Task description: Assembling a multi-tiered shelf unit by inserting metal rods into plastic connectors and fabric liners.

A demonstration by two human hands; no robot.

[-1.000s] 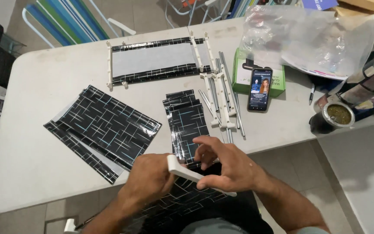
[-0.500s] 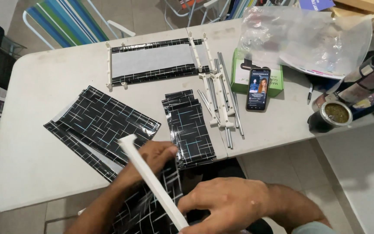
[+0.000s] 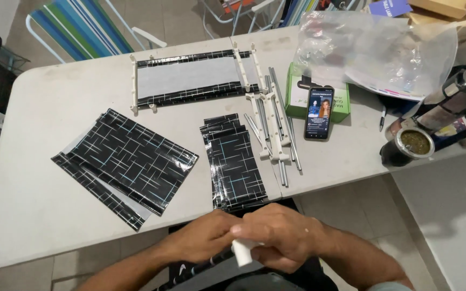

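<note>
Since a moment ago, both hands have drawn together below the desk's (image 3: 39,237) near edge: right hand (image 3: 279,234) clenched around a white plastic bar (image 3: 242,252), left hand (image 3: 203,242) gripping black patterned sheet (image 3: 200,265). At 12 o'clock lies a stack of black patterned strips (image 3: 235,164); bare desk lies toward 9.

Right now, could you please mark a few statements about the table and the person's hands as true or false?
1. Both hands, left hand and right hand, grip a white plastic bar. True.
2. The smartphone lies face down. False: its screen is lit and faces up.
3. The patterned black panels lie stacked near the table edge. True.
4. The clear plastic bag lies on the floor. False: it lies on the table.
</note>
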